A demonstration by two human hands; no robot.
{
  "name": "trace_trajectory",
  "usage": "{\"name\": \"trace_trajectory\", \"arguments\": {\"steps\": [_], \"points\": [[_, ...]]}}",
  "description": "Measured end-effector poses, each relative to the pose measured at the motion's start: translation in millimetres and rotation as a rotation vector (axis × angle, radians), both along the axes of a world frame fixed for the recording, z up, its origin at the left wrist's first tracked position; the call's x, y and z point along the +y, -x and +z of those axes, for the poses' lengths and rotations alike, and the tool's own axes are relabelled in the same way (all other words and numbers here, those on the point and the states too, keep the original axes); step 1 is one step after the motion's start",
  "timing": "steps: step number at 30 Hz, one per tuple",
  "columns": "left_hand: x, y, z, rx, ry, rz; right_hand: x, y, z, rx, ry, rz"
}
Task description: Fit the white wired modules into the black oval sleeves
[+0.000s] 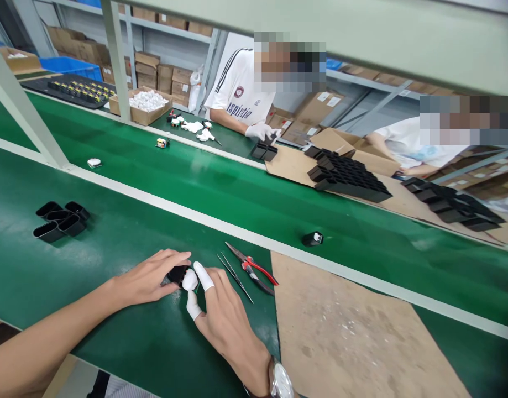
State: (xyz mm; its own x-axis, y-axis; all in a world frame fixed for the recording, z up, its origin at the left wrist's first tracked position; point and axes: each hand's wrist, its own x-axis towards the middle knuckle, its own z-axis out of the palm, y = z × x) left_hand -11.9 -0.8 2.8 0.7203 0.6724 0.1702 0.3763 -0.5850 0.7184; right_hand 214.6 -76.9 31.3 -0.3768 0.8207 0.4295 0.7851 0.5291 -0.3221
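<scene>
My left hand is closed around a small black plastic case at the front of the green bench. At the case's mouth sits a rounded white-wrapped part. My right hand, with white finger cots on thumb and forefinger, grips this part from the right. How deep it sits in the case is hidden by my fingers. Just beyond my right hand lie metal tweezers and red-handled pliers. Several open black cases stand together on the left.
A cardboard sheet covers the bench at right. The green belt carries a filled black case and small parts. Across it, a gloved co-worker handles black cases; another person is farther right. A slanted post stands left.
</scene>
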Motion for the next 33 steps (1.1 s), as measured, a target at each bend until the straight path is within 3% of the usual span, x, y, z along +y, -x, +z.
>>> {"name": "trace_trajectory", "arguments": {"steps": [5, 13, 21, 28, 31, 33], "points": [[0, 0, -0.9, 0.005, -0.002, 0.013, 1, -2, -1.9, -0.053, 0.077, 0.029], [-1, -2, -1.9, -0.006, -0.001, 0.002, 6, -1, 4.1, -0.084, 0.063, 0.047], [1, -4, 5.2, -0.012, 0.301, 0.029, 11, -13, -5.6, 0.085, -0.032, 0.138], [0, -5, 2.3, -0.043, 0.344, 0.018, 16, -9, -9.5, 0.07, 0.054, 0.152], [11, 1, 4.9, -0.082, 0.339, -0.059, 15, -25, -14.6, 0.075, 0.048, 0.142], [31, 9, 10.3, -0.074, 0.289, -0.061, 12, -43, -21.5, 0.051, -0.045, 0.069]]}}
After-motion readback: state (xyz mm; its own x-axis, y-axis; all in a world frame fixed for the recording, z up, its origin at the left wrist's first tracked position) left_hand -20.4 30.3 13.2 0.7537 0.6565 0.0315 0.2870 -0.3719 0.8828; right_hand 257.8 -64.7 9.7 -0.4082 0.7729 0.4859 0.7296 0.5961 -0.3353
